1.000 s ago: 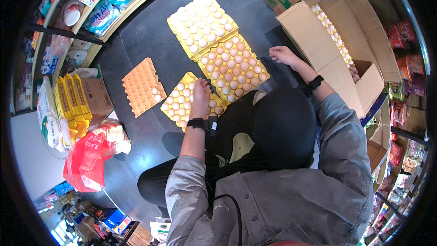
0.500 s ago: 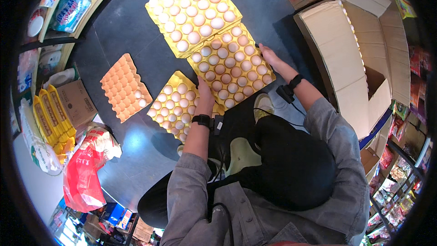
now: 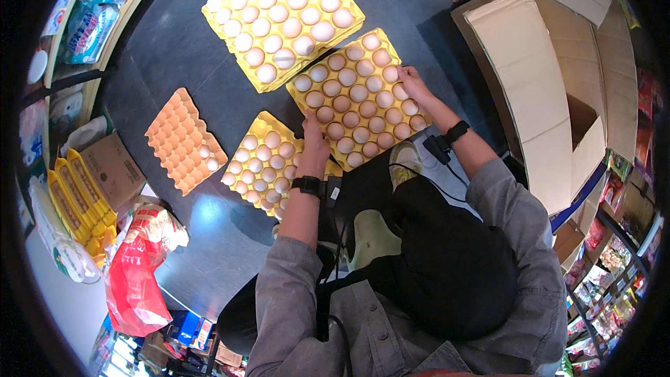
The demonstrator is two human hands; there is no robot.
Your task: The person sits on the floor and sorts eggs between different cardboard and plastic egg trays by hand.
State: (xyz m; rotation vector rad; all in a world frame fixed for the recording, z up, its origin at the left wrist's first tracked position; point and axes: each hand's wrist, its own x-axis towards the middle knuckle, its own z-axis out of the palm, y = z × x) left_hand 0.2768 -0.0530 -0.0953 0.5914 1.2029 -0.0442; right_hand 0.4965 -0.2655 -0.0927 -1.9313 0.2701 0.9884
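Note:
A yellow egg tray full of pale and brownish eggs is held between my two hands. My left hand is closed on its near left edge, the thumb up along the side. My right hand grips the right edge, with its fingertips beside the outer eggs. Just beyond lies another full yellow tray, thick-edged like a stack. To the left of my left hand, a yellow tray of eggs sits lower, partly hidden by my forearm. Farther left, an orange tray carries two eggs at its right side.
Large open cardboard boxes stand at the right, near packed shelves. A red plastic bag, yellow packets and a brown carton are at the left. Dark tiled floor lies between. My knees and shoes are close below the held tray.
The held tray has shifted slightly right and away from the far tray, and a dark gap now shows between them. Both hands keep their grip. The whole view has shifted a little.

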